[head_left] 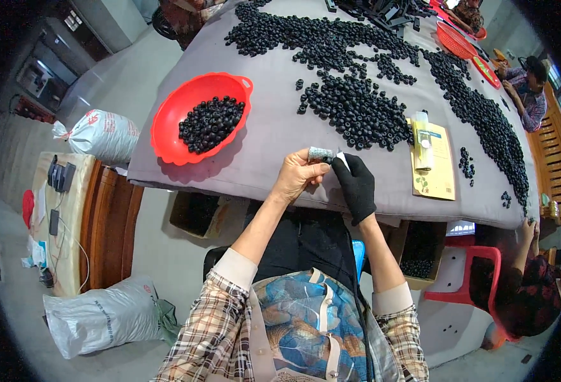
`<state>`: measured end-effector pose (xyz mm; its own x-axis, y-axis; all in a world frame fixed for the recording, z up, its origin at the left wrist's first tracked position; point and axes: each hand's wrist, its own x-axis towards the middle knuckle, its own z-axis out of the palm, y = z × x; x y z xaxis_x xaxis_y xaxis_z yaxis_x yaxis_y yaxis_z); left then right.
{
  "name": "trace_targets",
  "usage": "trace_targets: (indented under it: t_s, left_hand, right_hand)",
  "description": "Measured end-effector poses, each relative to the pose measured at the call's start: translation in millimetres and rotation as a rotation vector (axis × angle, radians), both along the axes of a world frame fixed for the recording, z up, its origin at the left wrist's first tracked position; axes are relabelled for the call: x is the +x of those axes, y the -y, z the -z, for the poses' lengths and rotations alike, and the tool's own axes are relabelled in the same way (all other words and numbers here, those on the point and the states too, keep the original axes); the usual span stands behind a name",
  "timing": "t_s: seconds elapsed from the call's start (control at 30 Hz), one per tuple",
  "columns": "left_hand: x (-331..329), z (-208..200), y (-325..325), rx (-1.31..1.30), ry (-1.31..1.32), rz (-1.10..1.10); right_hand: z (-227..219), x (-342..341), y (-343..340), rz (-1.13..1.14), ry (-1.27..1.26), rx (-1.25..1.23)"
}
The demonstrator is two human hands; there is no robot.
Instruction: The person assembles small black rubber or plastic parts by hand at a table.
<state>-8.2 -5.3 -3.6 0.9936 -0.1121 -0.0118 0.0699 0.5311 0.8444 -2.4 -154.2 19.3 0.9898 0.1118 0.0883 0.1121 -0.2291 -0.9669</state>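
Note:
My left hand (296, 177) is bare, with a grey wrap (320, 154) around a fingertip. Its thumb and finger pinch a small black round part (329, 162), mostly hidden by the fingers. Close against it, my right hand (357, 191) wears a black glove and is closed on a small pale flat piece (341, 156), whose tip shows between the fingers; its kind is unclear. Just beyond both hands lies a pile of small black ring-shaped parts (357, 111). To the left stands a red plastic basin (166, 137) with more of these parts in it.
The grey cloth-covered table (274, 127) carries long heaps of black parts. A yellow booklet (442, 175) with a clear-and-yellow case (423, 143) lies at right. Boxes (420, 239) stand under the table edge. Other people (532, 95) sit around the table; a red chair (465, 274) is at right.

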Motion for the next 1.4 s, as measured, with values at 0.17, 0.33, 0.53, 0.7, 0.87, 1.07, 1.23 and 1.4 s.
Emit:
trace_targets:
  t_s: [0.17, 0.33, 0.53, 0.7, 0.87, 1.07, 1.23, 1.4]
  left_hand:
    - [-1, 2, 1, 0.102, -0.011, -0.038]
    - [-2, 0, 6, 0.234, 0.066, -0.098]
    - [-5, -2, 11, 0.284, 0.060, -0.101]
    - [-9, -8, 18, 0.414, 0.072, -0.140]
    - [-7, -5, 18, 0.471, 0.122, -0.096]
    - [-8, -2, 18, 0.396, 0.126, -0.051]
    - [-11, -4, 15, 0.311, 0.035, -0.065]
    - [-9, -4, 20, 0.364, 0.068, -0.042]
  right_hand:
    - [12, 5, 0, -0.012, 0.103, -0.068]
    - [2, 4, 0, 0.006, -0.048, -0.058]
    - [3, 11, 3, -0.035, 0.002, -0.060]
    - [17, 13, 9, -0.127, 0.021, 0.030]
    - [8, 8, 16, -0.109, 0.054, -0.077]
    - [-10, 5, 50, -0.065, 0.100, -0.192]
    - [-45, 38, 141, 0.141, 0.224, -0.516]
    - [-39, 94, 245, 0.360, 0.274, -0.898]
